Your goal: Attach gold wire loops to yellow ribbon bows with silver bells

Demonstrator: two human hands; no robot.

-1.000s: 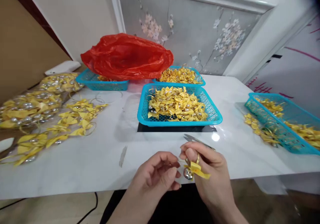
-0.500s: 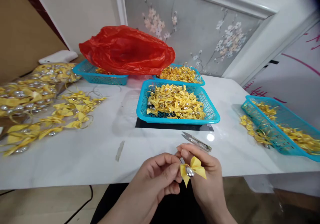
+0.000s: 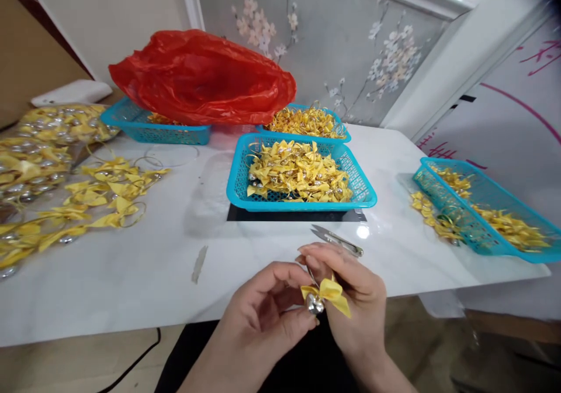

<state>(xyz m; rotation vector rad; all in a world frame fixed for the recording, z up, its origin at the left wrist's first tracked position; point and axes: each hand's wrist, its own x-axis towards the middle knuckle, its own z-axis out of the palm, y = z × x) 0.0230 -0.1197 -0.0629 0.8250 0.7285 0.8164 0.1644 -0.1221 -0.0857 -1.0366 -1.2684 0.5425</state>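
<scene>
Both hands, left hand (image 3: 263, 317) and right hand (image 3: 350, 299), pinch a yellow bow (image 3: 326, 293) with its silver bell (image 3: 314, 303) just off the table edge (image 3: 131, 323), with the snips (image 3: 337, 241) near.

From my remote seat, I see two bare hands, the left hand (image 3: 263, 317) and the right hand (image 3: 350, 299), with no gloves, rings or watch that I can make out. The forearms that show at the lower edge of the head view are uncovered too; no sleeve reaches the wrists. The fingernails look short and unpainted. Below the hands lies a dark, black stretch that may be clothing, though I cannot tell.
</scene>
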